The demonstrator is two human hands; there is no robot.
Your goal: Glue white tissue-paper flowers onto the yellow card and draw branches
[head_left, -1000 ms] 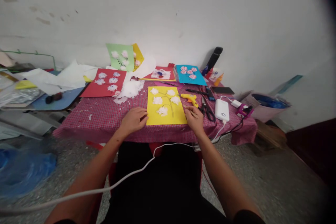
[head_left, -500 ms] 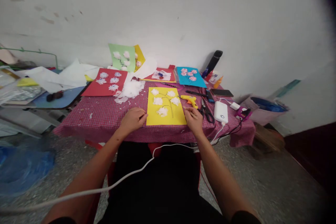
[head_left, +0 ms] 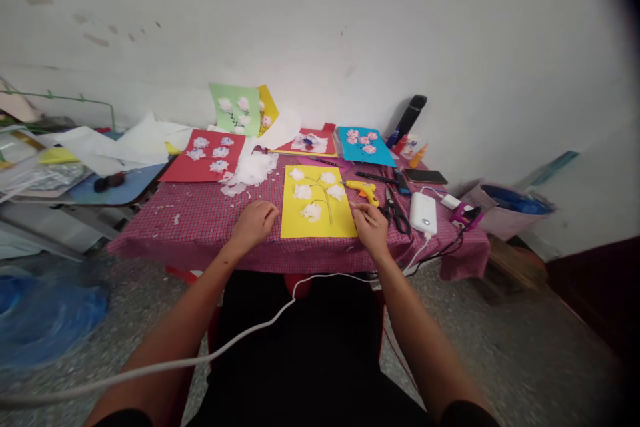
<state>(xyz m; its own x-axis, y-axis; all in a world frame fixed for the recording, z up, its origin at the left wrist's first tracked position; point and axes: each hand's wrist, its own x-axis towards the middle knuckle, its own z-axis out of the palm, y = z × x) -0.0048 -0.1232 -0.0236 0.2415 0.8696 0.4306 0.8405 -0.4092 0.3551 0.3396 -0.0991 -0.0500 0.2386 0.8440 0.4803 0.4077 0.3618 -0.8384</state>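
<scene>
A yellow sheet (head_left: 306,228) lies at the front of the table, bearing several white fluffy paper flowers (head_left: 311,212) and thin drawn stems (head_left: 327,197). My left hand (head_left: 254,223) rests on the cloth just left of the sheet, its fingers curled together and nothing visible in them. At the sheet's right edge, my right hand (head_left: 371,225) is closed around what looks like a thin pencil (head_left: 369,216), mostly hidden by the fingers. A yellow glue gun (head_left: 364,191) and black scissors (head_left: 397,213) lie just beyond and beside my right hand.
Shredded white paper (head_left: 253,170) lies behind my left hand. Red (head_left: 183,170), green and blue (head_left: 383,155) flower sheets stand farther back. A white power bank (head_left: 423,213), a phone (head_left: 425,176) and cables are on the right. A white cable (head_left: 235,337) crosses my lap.
My left hand has drawn slightly away from the yellow sheet's left edge, fingers more curled. My right hand stays at the right edge. The whole view has shifted a little.
</scene>
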